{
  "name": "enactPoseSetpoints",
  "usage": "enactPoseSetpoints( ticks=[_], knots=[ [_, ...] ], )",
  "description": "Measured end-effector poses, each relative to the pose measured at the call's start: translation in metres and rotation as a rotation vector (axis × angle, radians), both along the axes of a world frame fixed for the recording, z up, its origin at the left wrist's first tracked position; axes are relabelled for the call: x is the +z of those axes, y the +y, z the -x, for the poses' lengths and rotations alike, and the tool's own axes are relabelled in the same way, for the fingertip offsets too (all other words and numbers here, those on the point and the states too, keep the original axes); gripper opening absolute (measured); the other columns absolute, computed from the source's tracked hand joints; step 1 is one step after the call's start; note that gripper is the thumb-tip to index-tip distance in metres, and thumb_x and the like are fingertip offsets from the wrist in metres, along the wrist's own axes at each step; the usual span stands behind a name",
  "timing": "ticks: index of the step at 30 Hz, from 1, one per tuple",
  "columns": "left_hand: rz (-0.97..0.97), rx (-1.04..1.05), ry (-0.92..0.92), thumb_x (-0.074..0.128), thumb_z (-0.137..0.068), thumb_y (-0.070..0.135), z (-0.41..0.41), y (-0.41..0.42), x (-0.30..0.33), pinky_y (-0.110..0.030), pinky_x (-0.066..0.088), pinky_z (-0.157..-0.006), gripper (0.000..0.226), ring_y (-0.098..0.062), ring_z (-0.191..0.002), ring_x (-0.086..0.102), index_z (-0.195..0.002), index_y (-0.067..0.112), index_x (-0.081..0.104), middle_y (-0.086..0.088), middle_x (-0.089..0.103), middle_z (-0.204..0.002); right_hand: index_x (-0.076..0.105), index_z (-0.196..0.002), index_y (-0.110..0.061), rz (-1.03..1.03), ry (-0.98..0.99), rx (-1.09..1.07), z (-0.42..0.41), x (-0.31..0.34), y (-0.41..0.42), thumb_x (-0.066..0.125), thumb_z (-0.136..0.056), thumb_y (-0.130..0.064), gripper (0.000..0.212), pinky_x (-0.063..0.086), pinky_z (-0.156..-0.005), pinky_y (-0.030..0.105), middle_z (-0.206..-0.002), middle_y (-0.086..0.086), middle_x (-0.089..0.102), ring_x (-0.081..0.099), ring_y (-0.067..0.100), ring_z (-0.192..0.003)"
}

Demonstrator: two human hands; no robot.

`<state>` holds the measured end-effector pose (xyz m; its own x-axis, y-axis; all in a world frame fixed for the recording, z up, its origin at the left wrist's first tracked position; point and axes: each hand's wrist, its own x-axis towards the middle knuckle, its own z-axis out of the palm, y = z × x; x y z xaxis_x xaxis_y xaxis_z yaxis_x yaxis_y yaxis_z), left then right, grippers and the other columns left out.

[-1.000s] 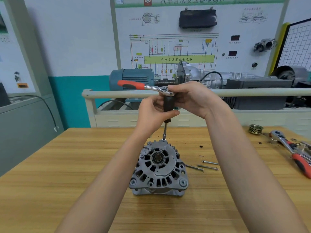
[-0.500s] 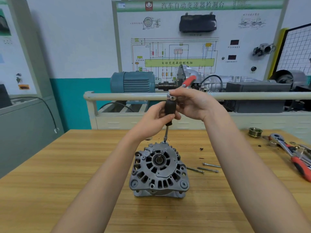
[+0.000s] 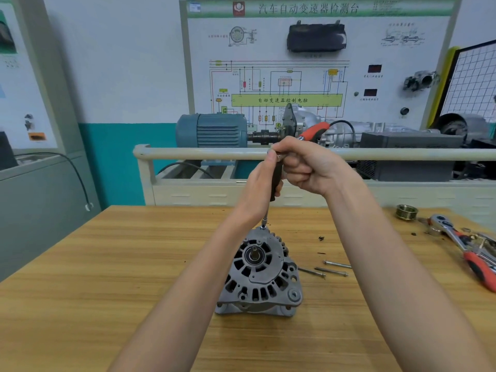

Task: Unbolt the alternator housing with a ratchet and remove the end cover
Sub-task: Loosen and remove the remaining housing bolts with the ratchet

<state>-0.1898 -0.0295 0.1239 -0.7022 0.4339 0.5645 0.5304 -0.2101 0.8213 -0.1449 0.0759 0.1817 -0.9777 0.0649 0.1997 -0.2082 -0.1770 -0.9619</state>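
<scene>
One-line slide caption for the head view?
Both hands, left hand and right hand, hold the ratchet over the alternator; three bolts lie loose.

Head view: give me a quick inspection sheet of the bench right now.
Surface: wooden table, dark specks near the bolts.
Job's things: alternator upright, extension bar on its top bolt; ratchet red handle pointing away right.
Clutter: three loose bolts, pulley, second ratchet at right.
Hands: left hand grips the extension handle; right hand holds the ratchet head.
Cables: black cable at left, off the table.
Surroundings: training board, blue motor.
</scene>
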Motion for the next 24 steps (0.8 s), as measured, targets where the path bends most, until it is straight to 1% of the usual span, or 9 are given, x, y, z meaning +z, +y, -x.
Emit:
enactPoseSetpoints(
  ticks=[4,9,13,15,17,19,21,22,24],
  knots=[
    [0.002,0.006,0.024,0.023,-0.089,0.060,-0.001,0.000,-0.001,-0.035,0.038,-0.061,0.051,-0.010,-0.060,0.044,-0.075,0.022,0.054,0.007,0.050,-0.058,0.045,-0.061,-0.009,0.084,0.042,-0.013,0.000,-0.005,-0.006,0.050,-0.092,-0.003,0.032,0.014,-0.029,0.013,-0.033,-0.005,0.036,0.019,0.003,-0.024],
    [0.006,-0.005,0.018,0.020,-0.090,0.060,-0.002,0.000,0.000,-0.034,0.038,-0.063,0.052,-0.010,-0.060,0.044,-0.076,0.023,0.054,0.004,0.049,-0.061,0.047,-0.064,-0.005,0.089,0.111,-0.105,0.004,-0.007,-0.008,0.052,-0.090,-0.001,0.026,0.018,-0.029,0.014,-0.032,-0.002,0.037,0.019,0.004,-0.024],
    [-0.043,-0.046,-0.014,0.020,-0.089,0.059,0.002,-0.003,-0.002,-0.029,0.036,-0.058,0.054,-0.007,-0.054,0.042,-0.070,0.021,0.051,0.006,0.047,-0.057,0.047,-0.055,-0.005,0.067,0.180,-0.099,0.005,-0.013,-0.014,0.053,-0.090,0.000,0.036,0.020,-0.030,0.015,-0.034,0.000,0.041,0.022,0.005,-0.024],
    [-0.052,-0.048,-0.017,0.021,-0.091,0.058,0.003,-0.003,-0.003,-0.029,0.036,-0.057,0.053,-0.008,-0.054,0.041,-0.069,0.019,0.051,0.007,0.047,-0.056,0.047,-0.056,-0.007,0.073,0.204,-0.087,0.003,-0.012,-0.018,0.052,-0.091,0.001,0.036,0.019,-0.030,0.016,-0.034,-0.001,0.042,0.023,0.004,-0.024],
    [-0.041,-0.029,-0.022,0.027,-0.088,0.060,0.005,-0.003,-0.005,-0.025,0.036,-0.056,0.052,-0.008,-0.052,0.040,-0.069,0.016,0.048,0.006,0.046,-0.054,0.048,-0.062,-0.007,0.121,0.260,-0.073,-0.005,0.002,-0.015,0.049,-0.092,-0.002,0.030,0.018,-0.030,0.014,-0.033,-0.007,0.041,0.023,0.002,-0.024],
    [-0.028,-0.008,-0.019,0.029,-0.087,0.061,0.006,-0.004,-0.007,-0.019,0.039,-0.054,0.052,-0.007,-0.051,0.040,-0.070,0.015,0.047,0.008,0.046,-0.054,0.053,-0.060,-0.010,0.134,0.367,-0.090,-0.017,0.029,-0.004,0.050,-0.092,-0.004,0.033,0.020,-0.031,0.014,-0.033,-0.007,0.042,0.024,0.002,-0.024],
    [-0.017,-0.005,-0.031,0.028,-0.093,0.059,0.006,-0.005,-0.007,-0.017,0.040,-0.054,0.053,-0.006,-0.052,0.041,-0.071,0.015,0.047,0.009,0.046,-0.054,0.056,-0.050,-0.015,0.068,0.441,-0.158,-0.028,0.049,0.008,0.056,-0.087,-0.005,0.038,0.021,-0.033,0.014,-0.036,-0.006,0.043,0.024,0.004,-0.026],
    [-0.006,0.000,-0.042,0.027,-0.097,0.057,0.006,-0.005,-0.006,-0.017,0.040,-0.055,0.054,-0.007,-0.053,0.041,-0.070,0.015,0.047,0.009,0.047,-0.054,0.056,-0.050,-0.015,0.009,0.440,-0.195,-0.030,0.050,0.012,0.059,-0.084,-0.005,0.036,0.022,-0.034,0.014,-0.037,-0.004,0.043,0.024,0.005,-0.026],
    [0.006,0.019,-0.060,0.028,-0.101,0.052,0.007,-0.004,-0.003,-0.020,0.039,-0.057,0.052,-0.009,-0.055,0.041,-0.070,0.015,0.048,0.007,0.047,-0.054,0.057,-0.051,-0.014,-0.137,0.350,-0.271,-0.027,0.031,0.016,0.061,-0.083,-0.004,0.034,0.023,-0.036,0.016,-0.037,-0.002,0.044,0.026,0.007,-0.027]
  ],
)
